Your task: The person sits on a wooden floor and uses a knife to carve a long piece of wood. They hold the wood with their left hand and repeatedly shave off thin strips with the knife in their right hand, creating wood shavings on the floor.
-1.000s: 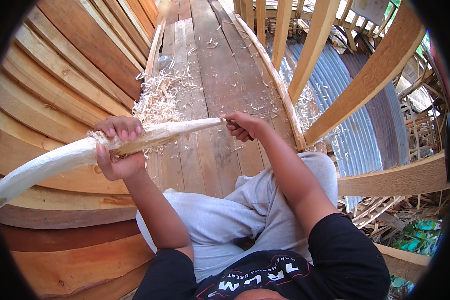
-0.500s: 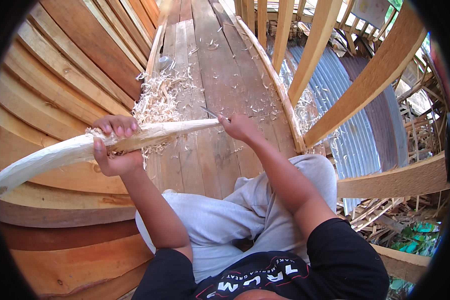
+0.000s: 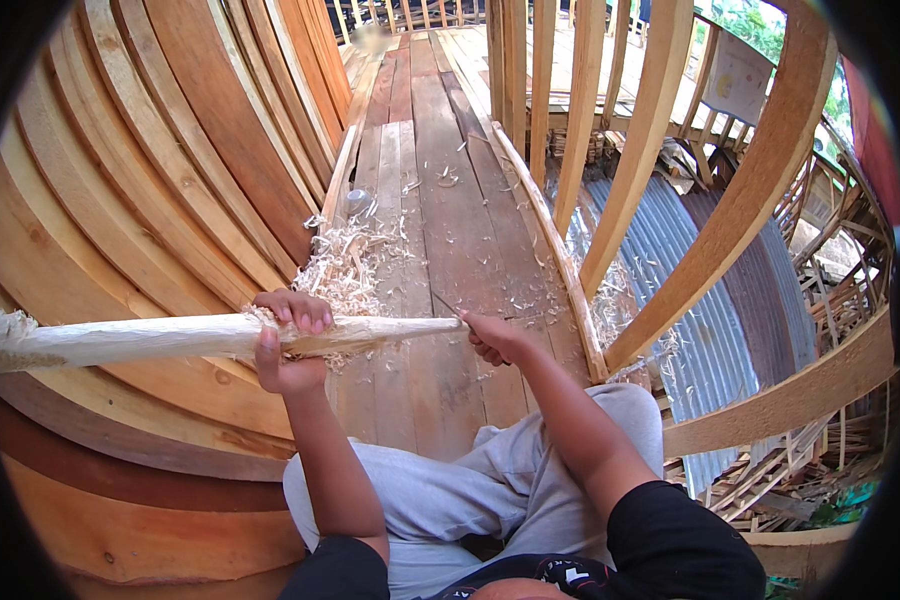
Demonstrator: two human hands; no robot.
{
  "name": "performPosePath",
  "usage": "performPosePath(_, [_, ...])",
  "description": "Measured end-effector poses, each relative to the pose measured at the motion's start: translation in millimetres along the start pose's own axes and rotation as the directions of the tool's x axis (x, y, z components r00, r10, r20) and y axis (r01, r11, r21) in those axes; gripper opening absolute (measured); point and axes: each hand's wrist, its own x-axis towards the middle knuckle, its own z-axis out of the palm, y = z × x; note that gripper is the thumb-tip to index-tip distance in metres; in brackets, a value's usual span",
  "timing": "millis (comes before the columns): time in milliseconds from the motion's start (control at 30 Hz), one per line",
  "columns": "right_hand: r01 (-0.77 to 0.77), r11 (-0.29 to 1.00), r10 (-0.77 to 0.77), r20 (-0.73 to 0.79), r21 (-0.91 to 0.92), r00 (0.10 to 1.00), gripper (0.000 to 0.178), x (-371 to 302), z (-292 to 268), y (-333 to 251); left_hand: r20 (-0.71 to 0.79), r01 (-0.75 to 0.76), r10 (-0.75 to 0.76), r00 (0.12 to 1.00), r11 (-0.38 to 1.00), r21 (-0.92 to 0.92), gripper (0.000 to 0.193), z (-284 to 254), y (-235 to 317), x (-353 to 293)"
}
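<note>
A long, pale, peeled wooden pole (image 3: 160, 340) lies across in front of me, from the left rim to near the middle, tapering to a thin end at the right. My left hand (image 3: 292, 340) is wrapped round its thicker part, fingers over the top and thumb on the near side. At the thin end, my right hand (image 3: 492, 336) is closed round a knife (image 3: 443, 302) whose narrow blade points up and to the left. The knife's handle is hidden in my fist. Rough, frayed wood shows beside my left hand.
Curled wood shavings (image 3: 345, 265) are heaped on the plank floor (image 3: 460, 220) beyond the pole. A small grey round object (image 3: 358, 201) sits by them. Upright boards (image 3: 160, 190) form a wall at left. Wooden railing posts (image 3: 638, 130) stand at right, with corrugated metal sheeting (image 3: 705, 315) below.
The view has tilted up, so pole, hands and floor appear lower. The pole looks more level across the picture. Both hands keep their holds, and the knife stays at the thin end.
</note>
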Motion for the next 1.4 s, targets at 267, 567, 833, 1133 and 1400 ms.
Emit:
performPosePath(267, [0.042, 0.747, -0.494, -0.512, -0.663, 0.703, 0.081, 1.4, 27.2, 13.9, -0.009, 0.023, -0.023, 1.000, 0.999, -0.027, 0.032, -3.6, 1.7, -1.6])
performPosePath(567, [0.084, 0.996, -0.073, -0.234, 0.037, 0.970, 0.057, -13.5, 23.3, -1.9, 0.020, 0.000, 0.001, 1.000, 0.999, -0.041, 0.030, -5.1, 1.7, 2.5])
performPosePath(833, [0.349, 0.915, -0.397, -0.290, -0.204, 0.871, 0.060, -67.4, 30.2, -35.2, -0.061, 0.010, -0.011, 0.998, 1.000, -0.007, 0.028, -19.5, 1.5, 1.3])
performPosePath(1133, [0.605, 0.783, -0.437, -0.820, -0.144, 0.370, 0.049, -130.8, -22.2, -57.0, -0.079, 0.012, -0.011, 0.997, 1.000, 0.014, 0.027, -14.0, -2.2, 2.0])
performPosePath(1400, [0.469, 0.812, -0.560, -0.688, -0.347, 0.461, 0.027, -82.1, -27.8, -33.2, -0.055, 0.018, -0.017, 0.998, 1.000, 0.023, 0.026, -10.8, -1.2, 2.2])
